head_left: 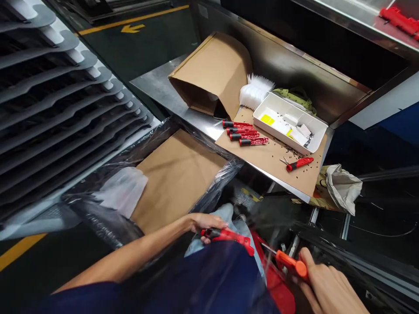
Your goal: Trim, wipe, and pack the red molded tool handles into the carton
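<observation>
My left hand [204, 224] is closed round a red and black handle part [229, 237], held low over my lap. My right hand [327, 283] grips an orange-handled screwdriver [290, 263] whose thin shaft points left toward the red part. Both sit at the bottom of the view, just apart from each other. On the steel bench above, several more red and black handle parts [244, 133] lie in a row on a cardboard sheet [271, 159]. One red-handled tool [298, 164] lies alone among small dark screws.
A white tray [319, 131] with yellow and white bits stands at the bench's right. A folded cardboard box [212, 74] and white plastic pieces [253, 93] lie behind. A plastic-lined carton [173, 179] sits at left, beside a rack of dark trays [49, 109]. A crumpled cloth [342, 185] hangs right.
</observation>
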`<action>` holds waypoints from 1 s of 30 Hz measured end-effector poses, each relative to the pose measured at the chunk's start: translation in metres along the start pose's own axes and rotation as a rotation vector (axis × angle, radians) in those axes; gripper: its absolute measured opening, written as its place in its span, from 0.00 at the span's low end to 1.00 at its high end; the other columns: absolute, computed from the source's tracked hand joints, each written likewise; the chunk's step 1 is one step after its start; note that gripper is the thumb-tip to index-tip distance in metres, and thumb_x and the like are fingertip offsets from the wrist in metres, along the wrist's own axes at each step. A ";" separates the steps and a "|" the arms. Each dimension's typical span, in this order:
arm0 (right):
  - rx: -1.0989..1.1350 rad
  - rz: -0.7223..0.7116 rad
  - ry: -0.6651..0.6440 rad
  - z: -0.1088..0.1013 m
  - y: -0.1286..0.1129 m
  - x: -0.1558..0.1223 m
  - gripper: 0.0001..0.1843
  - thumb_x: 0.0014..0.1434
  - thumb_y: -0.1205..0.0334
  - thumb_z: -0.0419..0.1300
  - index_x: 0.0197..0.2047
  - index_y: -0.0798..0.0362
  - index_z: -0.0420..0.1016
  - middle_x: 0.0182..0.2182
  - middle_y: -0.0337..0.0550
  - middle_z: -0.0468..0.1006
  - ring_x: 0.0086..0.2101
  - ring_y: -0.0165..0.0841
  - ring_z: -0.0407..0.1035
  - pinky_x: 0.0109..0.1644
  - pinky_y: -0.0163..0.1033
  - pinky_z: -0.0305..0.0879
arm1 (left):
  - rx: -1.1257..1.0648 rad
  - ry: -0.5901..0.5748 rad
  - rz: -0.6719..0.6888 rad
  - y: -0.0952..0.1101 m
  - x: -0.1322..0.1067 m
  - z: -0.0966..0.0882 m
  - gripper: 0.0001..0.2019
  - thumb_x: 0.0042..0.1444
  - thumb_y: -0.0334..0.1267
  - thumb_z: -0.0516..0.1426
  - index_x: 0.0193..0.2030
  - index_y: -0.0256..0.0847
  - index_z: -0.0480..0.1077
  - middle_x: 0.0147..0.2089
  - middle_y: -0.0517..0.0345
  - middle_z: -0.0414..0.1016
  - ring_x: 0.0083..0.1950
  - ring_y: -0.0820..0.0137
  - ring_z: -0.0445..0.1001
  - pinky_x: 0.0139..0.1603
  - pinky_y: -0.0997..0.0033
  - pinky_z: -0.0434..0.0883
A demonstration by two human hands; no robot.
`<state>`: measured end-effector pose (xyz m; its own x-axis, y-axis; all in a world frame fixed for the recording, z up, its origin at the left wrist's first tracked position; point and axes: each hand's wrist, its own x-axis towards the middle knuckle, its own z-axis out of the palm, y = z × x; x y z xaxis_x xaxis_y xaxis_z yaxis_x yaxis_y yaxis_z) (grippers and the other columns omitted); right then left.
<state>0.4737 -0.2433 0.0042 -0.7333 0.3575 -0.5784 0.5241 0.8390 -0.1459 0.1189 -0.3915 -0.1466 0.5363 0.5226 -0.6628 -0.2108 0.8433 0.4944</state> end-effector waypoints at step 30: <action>-0.062 0.122 -0.152 -0.044 -0.073 0.067 0.21 0.63 0.70 0.52 0.59 0.55 0.64 0.33 0.47 0.83 0.33 0.42 0.79 0.30 0.37 0.56 | -0.294 -0.155 -0.062 -0.003 -0.001 -0.058 0.25 0.65 0.54 0.50 0.60 0.38 0.67 0.39 0.43 0.82 0.22 0.71 0.72 0.14 0.82 0.57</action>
<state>0.3667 -0.2624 0.0115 -0.5897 0.3954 -0.7042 0.5737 0.8188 -0.0207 0.0719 -0.3879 -0.1797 0.6690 0.4625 -0.5819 -0.3881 0.8850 0.2572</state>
